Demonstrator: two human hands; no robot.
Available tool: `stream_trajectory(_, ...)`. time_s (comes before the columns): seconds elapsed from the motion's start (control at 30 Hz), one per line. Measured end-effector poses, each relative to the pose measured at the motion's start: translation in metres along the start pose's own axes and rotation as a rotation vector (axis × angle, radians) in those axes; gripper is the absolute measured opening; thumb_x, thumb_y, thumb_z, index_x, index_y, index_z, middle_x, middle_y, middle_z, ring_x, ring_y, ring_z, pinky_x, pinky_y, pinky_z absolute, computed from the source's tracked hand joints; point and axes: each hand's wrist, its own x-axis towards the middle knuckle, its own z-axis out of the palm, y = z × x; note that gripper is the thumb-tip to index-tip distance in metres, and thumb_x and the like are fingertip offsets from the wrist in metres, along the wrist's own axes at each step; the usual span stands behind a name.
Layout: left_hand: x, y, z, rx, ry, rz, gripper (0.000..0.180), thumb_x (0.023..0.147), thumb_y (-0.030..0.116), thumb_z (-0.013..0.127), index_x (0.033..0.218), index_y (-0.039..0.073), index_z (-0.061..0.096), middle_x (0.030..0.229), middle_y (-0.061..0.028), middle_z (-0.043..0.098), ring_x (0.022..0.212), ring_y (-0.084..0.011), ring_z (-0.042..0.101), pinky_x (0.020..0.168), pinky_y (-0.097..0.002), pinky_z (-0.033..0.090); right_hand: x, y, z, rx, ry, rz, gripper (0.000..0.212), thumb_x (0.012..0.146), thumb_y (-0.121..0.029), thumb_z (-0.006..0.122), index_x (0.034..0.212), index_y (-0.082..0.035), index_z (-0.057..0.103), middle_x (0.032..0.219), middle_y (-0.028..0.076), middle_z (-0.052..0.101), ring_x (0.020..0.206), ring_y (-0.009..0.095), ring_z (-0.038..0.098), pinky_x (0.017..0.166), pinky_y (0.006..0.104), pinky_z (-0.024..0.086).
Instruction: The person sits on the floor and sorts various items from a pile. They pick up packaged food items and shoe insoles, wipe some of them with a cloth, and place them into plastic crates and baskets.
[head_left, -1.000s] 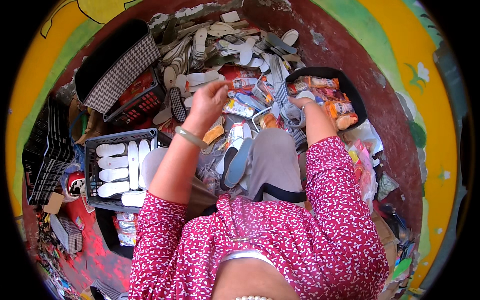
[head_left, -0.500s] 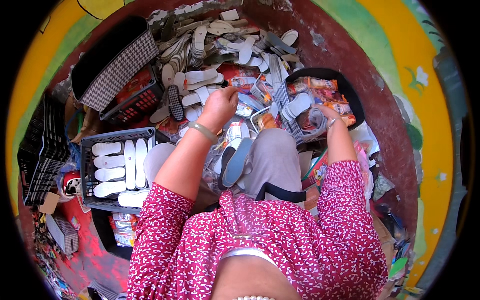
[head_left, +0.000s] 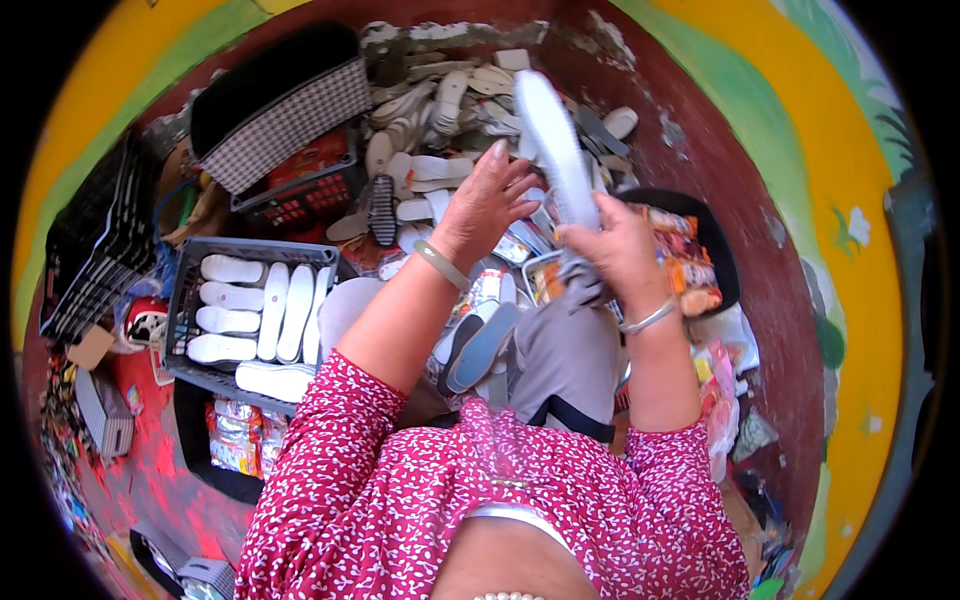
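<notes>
My right hand is closed on the lower end of a white insole, held upright and slightly blurred. Just left of it, my left hand is raised with its fingers spread and nothing in them. Below my right hand a crumpled grey piece hangs over my knee; I cannot tell what it is. A blue-grey insole lies between my legs among other insoles. Beyond both hands is a loose heap of white and grey insoles.
To the left stands a grey plastic crate with white insoles laid in it. Behind it is a houndstooth-patterned bin over a dark crate. A black bin of wrapped packets sits at right, beside the dark red wall.
My right hand has come up and left from the black bin and now holds a white insole. My left hand has moved right and its fingers have opened. The view has shifted slightly.
</notes>
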Motion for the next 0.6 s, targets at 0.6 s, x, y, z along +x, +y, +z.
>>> stream_trajectory(0.6, -0.034, 0.057, -0.021, 0.148, -0.017, 0.049, 0.068, 0.089, 0.005, 0.048, 0.145, 0.012, 0.011, 0.13, -0.0105, 0.043, 0.1, -0.0148, 0.054, 0.084, -0.0286, 0.047, 0.079, -0.003, 0.061, 0.18, -0.035, -0.252, 0.059, 0.093, -0.034, 0.051, 0.137, 0.001, 0.033, 0.124, 0.017, 0.052, 0.113, 0.015, 0.048, 0.094, 0.0243, 0.035)
